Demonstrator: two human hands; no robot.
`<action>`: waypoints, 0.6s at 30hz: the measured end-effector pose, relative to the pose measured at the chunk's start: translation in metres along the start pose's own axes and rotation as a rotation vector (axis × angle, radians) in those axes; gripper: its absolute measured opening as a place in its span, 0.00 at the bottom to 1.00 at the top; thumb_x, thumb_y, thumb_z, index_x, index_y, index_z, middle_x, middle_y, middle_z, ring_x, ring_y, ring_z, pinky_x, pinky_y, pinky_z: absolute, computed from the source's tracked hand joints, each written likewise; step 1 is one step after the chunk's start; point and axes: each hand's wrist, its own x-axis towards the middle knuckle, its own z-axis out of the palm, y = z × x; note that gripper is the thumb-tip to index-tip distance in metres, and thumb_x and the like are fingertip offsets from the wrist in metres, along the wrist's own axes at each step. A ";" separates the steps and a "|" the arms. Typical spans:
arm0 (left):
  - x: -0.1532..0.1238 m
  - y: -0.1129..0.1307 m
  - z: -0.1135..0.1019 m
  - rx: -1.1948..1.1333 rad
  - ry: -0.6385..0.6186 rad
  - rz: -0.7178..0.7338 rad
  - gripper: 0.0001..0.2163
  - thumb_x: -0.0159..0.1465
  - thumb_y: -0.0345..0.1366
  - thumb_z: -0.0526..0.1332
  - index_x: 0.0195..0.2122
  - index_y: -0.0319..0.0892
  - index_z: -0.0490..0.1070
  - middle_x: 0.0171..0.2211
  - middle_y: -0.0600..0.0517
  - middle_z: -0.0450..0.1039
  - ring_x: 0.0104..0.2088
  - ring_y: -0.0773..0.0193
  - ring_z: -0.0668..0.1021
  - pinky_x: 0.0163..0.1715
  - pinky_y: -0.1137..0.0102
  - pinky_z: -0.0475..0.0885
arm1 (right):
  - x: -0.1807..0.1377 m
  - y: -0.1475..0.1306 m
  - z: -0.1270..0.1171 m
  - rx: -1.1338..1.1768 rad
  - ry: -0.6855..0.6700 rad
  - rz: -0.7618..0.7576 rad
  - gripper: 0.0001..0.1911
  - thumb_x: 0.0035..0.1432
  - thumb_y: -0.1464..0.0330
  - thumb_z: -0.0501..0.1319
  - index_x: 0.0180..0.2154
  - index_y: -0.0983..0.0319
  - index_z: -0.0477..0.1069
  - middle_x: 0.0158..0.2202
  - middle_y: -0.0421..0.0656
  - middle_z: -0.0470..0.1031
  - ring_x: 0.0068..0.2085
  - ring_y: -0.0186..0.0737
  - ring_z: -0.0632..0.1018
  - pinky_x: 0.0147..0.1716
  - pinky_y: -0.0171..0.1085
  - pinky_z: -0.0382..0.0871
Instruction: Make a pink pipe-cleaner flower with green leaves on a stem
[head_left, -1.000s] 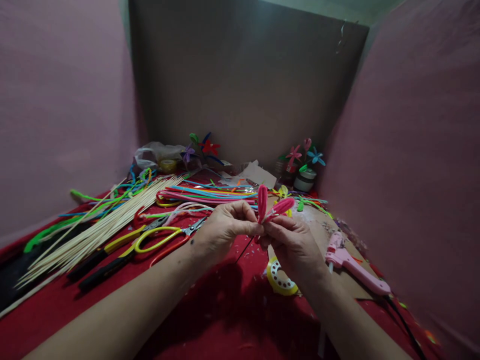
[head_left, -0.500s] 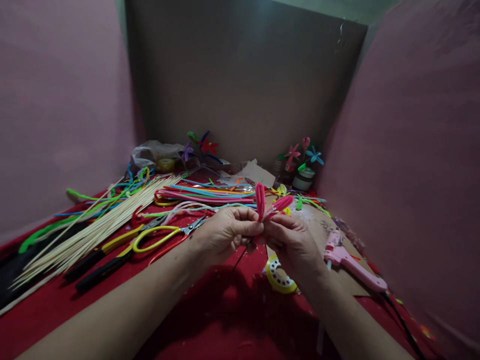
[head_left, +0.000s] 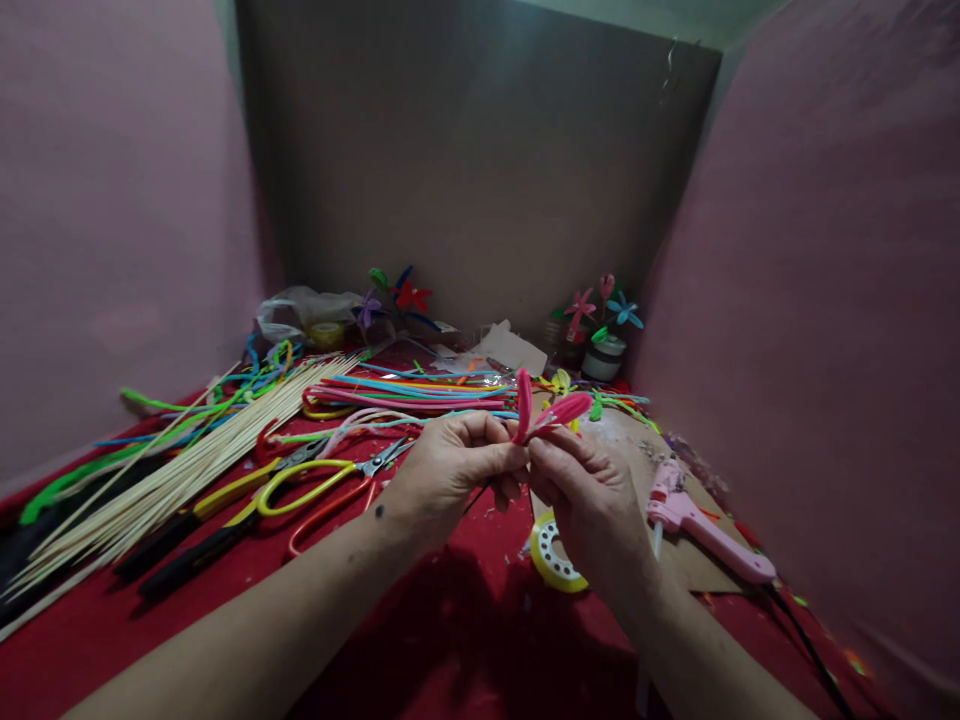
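Note:
Two looped petals of a pink pipe-cleaner flower (head_left: pixel 559 412) stick up between my hands, one upright and one leaning right. My left hand (head_left: pixel 472 455) pinches the petals' base between thumb and fingers. Against it, the fingertips of my right hand (head_left: pixel 574 470) are closed on the same base. A thin dark stem (head_left: pixel 474 500) slants down from beneath my left fingers; its upper end is hidden. Just below my right hand lies a yellow tape roll (head_left: pixel 551 560) on the red cloth.
Left are bamboo sticks (head_left: pixel 187 470), scissors (head_left: pixel 315 487) and pliers (head_left: pixel 232 490). Bundled pipe cleaners (head_left: pixel 405 393) lie behind my hands. To the right, a pink glue gun (head_left: pixel 705 525) rests on cardboard (head_left: pixel 709 575), its cord trailing forward. Finished flowers (head_left: pixel 604 305) stand at the back wall.
The upright petal has turned and looks narrower, while the right petal leans lower. Both hands keep their pinch at nearly the same place. The view has shifted slightly.

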 end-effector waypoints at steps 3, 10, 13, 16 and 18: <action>-0.001 0.001 0.003 0.042 0.029 0.028 0.10 0.51 0.34 0.66 0.20 0.37 0.66 0.16 0.54 0.69 0.17 0.71 0.71 0.18 0.75 0.66 | -0.002 0.000 0.003 -0.021 -0.013 0.016 0.04 0.50 0.69 0.63 0.28 0.61 0.77 0.20 0.38 0.68 0.24 0.31 0.67 0.25 0.33 0.61; -0.005 0.003 0.009 0.167 0.123 0.071 0.10 0.50 0.33 0.66 0.17 0.36 0.67 0.17 0.54 0.69 0.17 0.71 0.71 0.18 0.75 0.66 | 0.001 -0.002 0.010 0.127 0.013 0.103 0.07 0.45 0.70 0.65 0.30 0.62 0.79 0.16 0.36 0.63 0.19 0.28 0.63 0.20 0.32 0.61; -0.005 0.003 0.011 0.225 0.160 0.087 0.09 0.50 0.31 0.66 0.17 0.36 0.67 0.16 0.54 0.69 0.17 0.71 0.70 0.17 0.75 0.66 | 0.001 -0.001 0.011 0.139 0.043 0.112 0.08 0.44 0.69 0.66 0.31 0.63 0.79 0.17 0.36 0.64 0.20 0.28 0.63 0.19 0.32 0.61; -0.005 0.003 0.012 0.282 0.176 0.114 0.08 0.51 0.31 0.64 0.17 0.36 0.68 0.16 0.54 0.69 0.16 0.72 0.70 0.17 0.76 0.65 | 0.001 0.003 0.010 0.128 0.043 0.096 0.09 0.45 0.67 0.66 0.32 0.62 0.79 0.18 0.37 0.65 0.20 0.28 0.62 0.18 0.31 0.60; -0.006 0.001 0.012 0.327 0.191 0.133 0.08 0.52 0.31 0.63 0.18 0.37 0.68 0.17 0.54 0.68 0.16 0.72 0.69 0.16 0.76 0.64 | 0.001 0.005 0.010 0.111 0.041 0.075 0.08 0.47 0.67 0.65 0.32 0.62 0.78 0.17 0.36 0.64 0.19 0.26 0.60 0.17 0.30 0.57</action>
